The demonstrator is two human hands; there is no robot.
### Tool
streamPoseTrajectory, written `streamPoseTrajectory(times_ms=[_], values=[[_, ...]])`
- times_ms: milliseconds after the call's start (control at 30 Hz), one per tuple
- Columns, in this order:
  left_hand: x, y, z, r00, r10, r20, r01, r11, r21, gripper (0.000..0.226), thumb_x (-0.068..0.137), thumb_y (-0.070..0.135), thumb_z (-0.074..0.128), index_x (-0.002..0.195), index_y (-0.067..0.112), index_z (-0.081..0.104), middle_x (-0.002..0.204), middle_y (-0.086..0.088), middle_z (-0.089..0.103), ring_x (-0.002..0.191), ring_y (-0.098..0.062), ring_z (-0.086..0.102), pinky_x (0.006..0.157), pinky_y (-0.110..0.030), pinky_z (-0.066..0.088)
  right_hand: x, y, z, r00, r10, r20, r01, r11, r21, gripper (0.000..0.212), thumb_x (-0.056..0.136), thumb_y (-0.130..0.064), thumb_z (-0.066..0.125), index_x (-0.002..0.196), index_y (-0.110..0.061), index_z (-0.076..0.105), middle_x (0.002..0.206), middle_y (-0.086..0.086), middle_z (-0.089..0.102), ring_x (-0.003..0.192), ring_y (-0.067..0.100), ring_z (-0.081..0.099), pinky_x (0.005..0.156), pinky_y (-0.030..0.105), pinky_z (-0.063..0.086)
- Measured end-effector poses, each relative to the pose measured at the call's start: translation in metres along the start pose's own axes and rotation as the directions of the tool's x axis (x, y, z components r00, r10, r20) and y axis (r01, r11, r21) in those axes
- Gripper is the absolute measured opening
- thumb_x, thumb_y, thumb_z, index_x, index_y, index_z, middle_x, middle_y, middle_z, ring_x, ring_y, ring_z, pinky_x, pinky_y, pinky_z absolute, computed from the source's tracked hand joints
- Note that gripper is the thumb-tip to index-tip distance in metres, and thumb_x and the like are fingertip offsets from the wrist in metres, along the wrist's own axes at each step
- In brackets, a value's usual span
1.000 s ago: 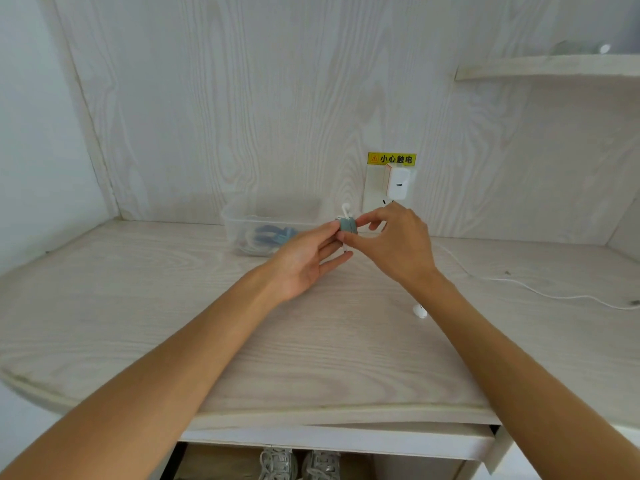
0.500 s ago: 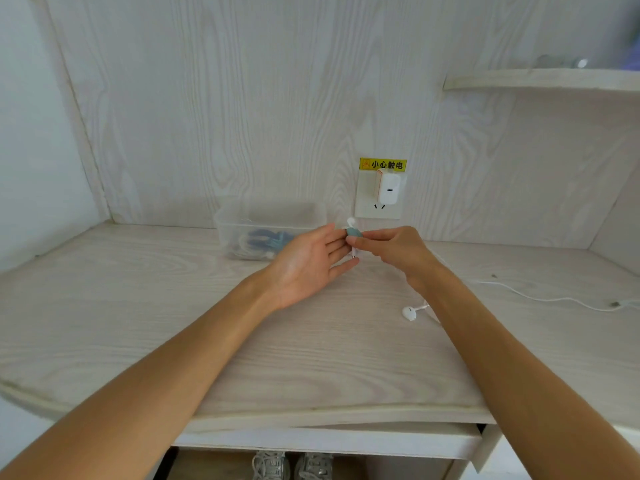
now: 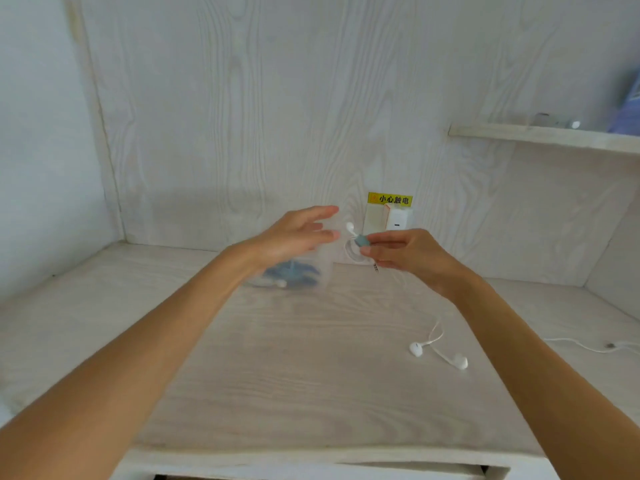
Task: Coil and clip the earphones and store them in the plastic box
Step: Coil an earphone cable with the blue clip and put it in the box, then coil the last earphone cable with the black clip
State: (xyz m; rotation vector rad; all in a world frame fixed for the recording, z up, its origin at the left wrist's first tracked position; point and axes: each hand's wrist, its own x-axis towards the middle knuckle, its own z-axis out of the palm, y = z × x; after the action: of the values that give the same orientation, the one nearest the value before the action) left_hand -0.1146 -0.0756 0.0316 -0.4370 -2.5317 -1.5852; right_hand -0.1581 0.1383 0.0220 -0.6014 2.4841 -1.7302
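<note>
Head view, right hand [image 3: 412, 259] pinching blue clip [image 3: 362, 241] on coiled earphones [image 3: 354, 251], left hand [image 3: 294, 237] spread with relaxed fingers over plastic box [image 3: 325, 271], second earphones [image 3: 438, 353] loose on desk [image 3: 277, 358].

A clear plastic box [image 3: 322, 271] sits behind the left hand [image 3: 294, 237]. Loose white earbuds [image 3: 438, 355] lie on the pale wooden desk [image 3: 277, 358], nearer than the right hand [image 3: 412, 256].

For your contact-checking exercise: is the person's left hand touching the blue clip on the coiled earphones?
Apart. The head view shows the left hand open, with bare wall between its fingertips and the blue clip, which the right hand pinches.
</note>
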Motion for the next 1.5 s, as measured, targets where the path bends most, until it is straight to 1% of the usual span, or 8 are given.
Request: streamPoseTrajectory(times_ms=[167,433,800,1000,1133,1267,1400,1500], values=[[0.016,0.012,-0.033,0.998,-0.004,0.063,-0.02,0.927,0.373,0.05,0.092,0.027,0.061,0.138,0.014,0.046,0.131,0.0,0.054,0.116,-0.009,0.054,0.086,-0.015,0.041,0.029,-0.053,0.018,0.988,-0.047,0.149,0.08,0.971,-0.227,0.031,0.077,-0.025,0.077,0.106,-0.019,0.072,0.096,-0.006,0.074,0.088,-0.002,0.067,0.078,0.012,0.05],[0.052,-0.028,-0.05,0.964,-0.256,-0.073,0.263,0.874,0.408,0.028,0.084,0.023,0.071,0.105,0.003,0.07,0.087,-0.009,0.073,0.075,-0.011,0.069,0.065,-0.02,0.053,0.06,-0.045,0.04,0.998,0.028,0.061,-0.003,0.93,-0.368,0.03,0.091,-0.026,0.061,0.118,-0.014,0.065,0.109,-0.001,0.066,0.089,0.005,0.057,0.068,0.012,0.044],[0.07,-0.045,0.001,0.853,-0.32,-0.413,0.522,0.543,0.658,0.037,0.083,0.028,0.069,0.113,0.009,0.061,0.116,-0.009,0.064,0.11,-0.027,0.061,0.086,-0.031,0.046,0.026,-0.016,-0.014,0.914,0.396,0.087,-0.343,0.869,-0.356,0.028,0.098,-0.014,0.043,0.118,-0.007,0.06,0.108,0.009,0.066,0.084,0.018,0.066,0.081,0.03,0.053],[0.067,-0.009,-0.01,0.899,-0.412,-0.15,0.416,0.694,0.588,0.02,0.086,0.022,0.062,0.07,0.011,0.064,0.082,-0.006,0.068,0.076,-0.02,0.064,0.071,-0.027,0.046,0.003,-0.015,-0.05,0.861,0.45,0.237,-0.314,0.836,-0.45,0.025,0.097,-0.014,0.047,0.118,-0.014,0.061,0.109,0.004,0.068,0.101,0.019,0.066,0.089,0.03,0.052],[0.057,0.032,0.003,0.959,-0.284,0.016,0.224,0.787,0.575,0.017,0.088,0.022,0.063,0.093,0.008,0.072,0.087,-0.001,0.07,0.077,-0.011,0.066,0.088,-0.03,0.049,-0.017,-0.017,-0.058,0.774,0.554,0.305,-0.249,0.71,-0.659,0.03,0.092,-0.002,0.051,0.111,-0.021,0.064,0.113,0.004,0.064,0.103,0.015,0.063,0.083,0.026,0.054],[0.03,0.06,0.045,0.912,-0.3,0.281,0.117,0.844,0.523,0.021,0.09,0.024,0.061,0.109,0.017,0.068,0.084,0.013,0.067,0.07,0.003,0.062,0.061,-0.018,0.041,-0.038,-0.01,-0.057,0.694,0.682,0.23,-0.234,0.516,-0.824,0.053,0.082,0.012,0.06,0.121,-0.024,0.058,0.113,0.009,0.049,0.094,0.018,0.06,0.084,0.029,0.055],[0.004,0.052,0.096,0.772,-0.426,0.472,0.105,0.817,0.567,0.044,0.087,0.031,0.067,0.128,0.018,0.056,0.114,0.005,0.063,0.096,-0.009,0.061,0.065,-0.017,0.048,-0.059,0.006,-0.052,0.776,0.57,0.269,-0.28,0.694,-0.663,0.052,0.078,0.007,0.068,0.121,-0.021,0.058,0.096,0.003,0.057,0.083,0.014,0.064,0.081,0.022,0.055],[-0.004,0.034,0.123,0.798,-0.423,0.43,0.17,0.842,0.512,0.021,0.092,0.027,0.057,0.104,0.011,0.063,0.105,-0.005,0.063,0.091,-0.017,0.061,0.062,-0.019,0.045,-0.073,0.023,-0.044,0.902,0.334,0.274,-0.173,0.861,-0.479,0.042,0.085,0.003,0.059,0.126,-0.008,0.058,0.098,0.0,0.067,0.087,0.008,0.065,0.078,0.013,0.051]])
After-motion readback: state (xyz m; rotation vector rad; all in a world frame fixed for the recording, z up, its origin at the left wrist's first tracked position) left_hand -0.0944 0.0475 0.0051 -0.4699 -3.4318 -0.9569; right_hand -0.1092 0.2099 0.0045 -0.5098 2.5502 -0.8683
